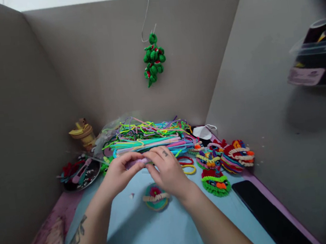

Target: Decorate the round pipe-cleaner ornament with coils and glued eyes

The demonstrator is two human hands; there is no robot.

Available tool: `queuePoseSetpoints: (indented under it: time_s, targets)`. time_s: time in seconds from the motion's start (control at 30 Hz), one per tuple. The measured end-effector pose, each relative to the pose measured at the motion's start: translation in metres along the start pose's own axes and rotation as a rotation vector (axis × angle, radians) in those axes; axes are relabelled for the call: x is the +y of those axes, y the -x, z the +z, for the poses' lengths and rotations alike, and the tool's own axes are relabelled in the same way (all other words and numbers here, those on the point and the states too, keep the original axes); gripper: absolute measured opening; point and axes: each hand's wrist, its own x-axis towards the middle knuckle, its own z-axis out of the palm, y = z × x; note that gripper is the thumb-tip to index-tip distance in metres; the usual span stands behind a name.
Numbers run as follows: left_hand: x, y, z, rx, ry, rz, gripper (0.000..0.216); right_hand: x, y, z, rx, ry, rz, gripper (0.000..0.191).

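Observation:
My left hand (pixel 121 173) is closed around a small lilac fuzzy piece (pixel 132 163), which looks like coiled pipe cleaner. My right hand (pixel 164 166) pinches the same piece at its right end, the fingertips of both hands close together. Most of the piece is hidden by fingers. Below the hands, a round turquoise pipe-cleaner craft (pixel 157 203) with a cream band and a red flower lies on the blue table cover (pixel 139 233). Just past the right hand are a red loop (pixel 186 159) and a yellow loop (pixel 190 169).
A heap of colourful pipe cleaners (pixel 149 133) lies at the back. Finished fuzzy crafts (pixel 216 182) and a black phone-like slab (pixel 265 212) are on the right. At left stand a metal tray (pixel 91 174) with tools and a yellow cup (pixel 84 134). Grey partitions (pixel 110 65) enclose the table.

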Motion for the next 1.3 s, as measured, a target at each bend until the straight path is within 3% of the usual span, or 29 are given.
queuePoseSetpoints:
  time_s: [0.27,0.63,1.3]
  targets:
    - [0.009,0.004,0.002,0.080,-0.069,0.103,0.014,0.005,0.002,0.003,0.009,-0.048,0.005,0.015]
    - [0.013,0.003,0.000,-0.007,-0.133,0.043,0.021,0.005,0.001,0.003,0.052,-0.079,0.030,0.012]
    - [0.015,0.006,0.000,-0.010,-0.178,0.100,0.014,0.006,0.002,0.003,0.046,-0.122,0.031,0.012]
